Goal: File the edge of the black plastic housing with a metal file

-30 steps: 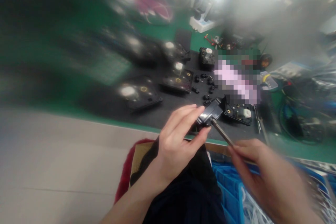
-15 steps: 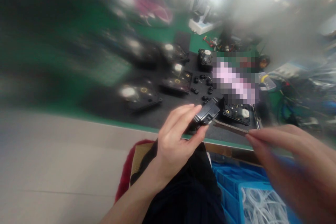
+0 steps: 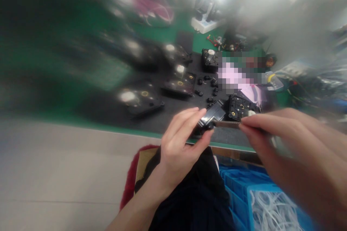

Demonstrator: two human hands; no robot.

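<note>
My left hand (image 3: 181, 144) grips a small black plastic housing (image 3: 215, 112) between its fingers and thumb, just above the front of the dark mat. In a pinch of thumb and forefinger, my right hand (image 3: 282, 137) holds a thin, ridged grey-brown strip (image 3: 227, 124). The strip's left end meets the lower right side of the housing; whether it goes inside is hidden. Behind my right fingers lies an open black case part (image 3: 238, 107) with brass-coloured rings. Several small black fittings (image 3: 215, 92) are scattered beyond the housing.
More black case parts (image 3: 179, 83) with white pieces stand on the dark mat (image 3: 173, 106) to the left. A pink item (image 3: 252, 92), partly pixelated, lies at the right. Below the bench edge, a blue crate (image 3: 241, 187) holds clear tubing (image 3: 273, 209). A white power strip (image 3: 204, 25) stands at the back.
My right hand has moved left and slightly up, nearer the housing, and a shorter length of strip shows between them. My left hand keeps its hold on the housing.
</note>
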